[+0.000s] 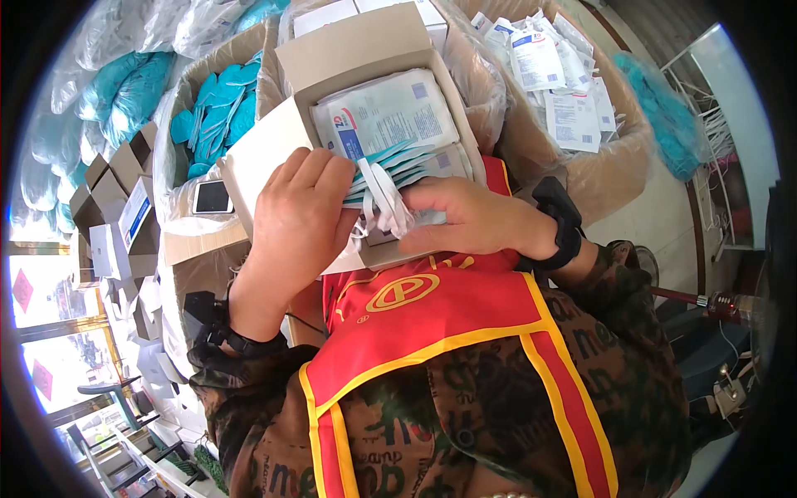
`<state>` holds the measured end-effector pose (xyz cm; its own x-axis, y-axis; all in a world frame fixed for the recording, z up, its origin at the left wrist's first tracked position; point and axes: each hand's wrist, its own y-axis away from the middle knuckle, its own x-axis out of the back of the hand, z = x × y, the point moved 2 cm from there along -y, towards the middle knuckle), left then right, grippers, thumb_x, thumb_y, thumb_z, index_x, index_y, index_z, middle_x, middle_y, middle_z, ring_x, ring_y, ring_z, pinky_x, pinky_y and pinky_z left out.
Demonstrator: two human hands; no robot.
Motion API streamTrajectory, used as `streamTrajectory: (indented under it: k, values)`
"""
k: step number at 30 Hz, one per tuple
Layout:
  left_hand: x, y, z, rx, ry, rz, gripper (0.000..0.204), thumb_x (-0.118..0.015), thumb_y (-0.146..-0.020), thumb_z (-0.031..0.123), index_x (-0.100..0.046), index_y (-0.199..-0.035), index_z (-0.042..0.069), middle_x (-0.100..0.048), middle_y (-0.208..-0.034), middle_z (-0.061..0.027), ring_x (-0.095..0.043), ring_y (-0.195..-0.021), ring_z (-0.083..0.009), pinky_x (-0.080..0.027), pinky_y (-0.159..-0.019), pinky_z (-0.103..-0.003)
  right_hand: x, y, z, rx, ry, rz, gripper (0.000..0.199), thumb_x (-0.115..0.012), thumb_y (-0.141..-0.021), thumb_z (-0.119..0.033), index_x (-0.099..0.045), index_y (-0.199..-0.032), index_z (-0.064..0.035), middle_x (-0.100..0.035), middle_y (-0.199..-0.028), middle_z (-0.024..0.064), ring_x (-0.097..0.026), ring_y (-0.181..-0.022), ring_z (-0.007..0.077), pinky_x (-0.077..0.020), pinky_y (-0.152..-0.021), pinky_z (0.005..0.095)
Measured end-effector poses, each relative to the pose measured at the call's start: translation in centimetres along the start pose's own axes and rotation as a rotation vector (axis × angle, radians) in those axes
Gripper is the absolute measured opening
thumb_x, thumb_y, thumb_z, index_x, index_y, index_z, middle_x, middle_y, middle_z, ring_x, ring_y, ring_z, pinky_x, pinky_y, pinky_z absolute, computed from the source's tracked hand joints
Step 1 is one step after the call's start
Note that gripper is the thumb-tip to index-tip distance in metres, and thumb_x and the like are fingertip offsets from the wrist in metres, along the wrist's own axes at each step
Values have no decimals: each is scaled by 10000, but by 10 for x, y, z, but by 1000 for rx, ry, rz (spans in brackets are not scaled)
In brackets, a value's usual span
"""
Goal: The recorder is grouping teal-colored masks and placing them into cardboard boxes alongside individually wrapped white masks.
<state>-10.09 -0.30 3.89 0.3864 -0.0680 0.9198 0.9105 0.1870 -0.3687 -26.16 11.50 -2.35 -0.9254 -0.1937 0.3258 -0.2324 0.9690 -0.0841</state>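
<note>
Two hands at frame centre | left hand (297,217) curled around teal masks (383,170) | right hand (466,217) pinching their white ear loops (388,202) | open cardboard box (365,51) above holds a white packet (390,112) | bagged supplies upper left and right

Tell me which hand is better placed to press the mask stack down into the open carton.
Probably the left hand: it lies flat over the teal masks, at the open carton. The right hand pinches their white ear loops.
</note>
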Motion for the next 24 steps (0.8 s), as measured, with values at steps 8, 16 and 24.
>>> streamTrajectory:
  k: [8, 16, 24]
  values:
    - [-22, 29, -6, 127, 437, -198, 408, -722, -611, 71, -552, -976, 7, -578, -914, -170, -565, -905, -386, -483, -769, -427, 17, 19, -40, 174, 142, 192, 127, -631, -895, -133, -641, -895, -6, -580, -828, 103, -577, -820, 221, -449, -762, 299]
    - [-46, 33, 33, 200, 828, -273, 435, -761, -641, 153, -596, -1027, 41, -620, -926, -167, -600, -871, -394, -501, -751, -445, -2, 0, -62, 154, -425, -229, 101, -589, -942, -106, -602, -886, -23, -622, -964, 82, -597, -920, 185, -415, -999, 366]
    - [45, 26, 46, -333, 330, -341, 236, -680, -587, 166, -480, -699, 110, -441, -660, -32, -539, -609, -212, -454, -513, -358, 1, 43, -98, 421, -379, -281, 253, -591, -955, -208, -483, -802, -38, -523, -741, 86, -548, -638, 192, -420, -606, 329]
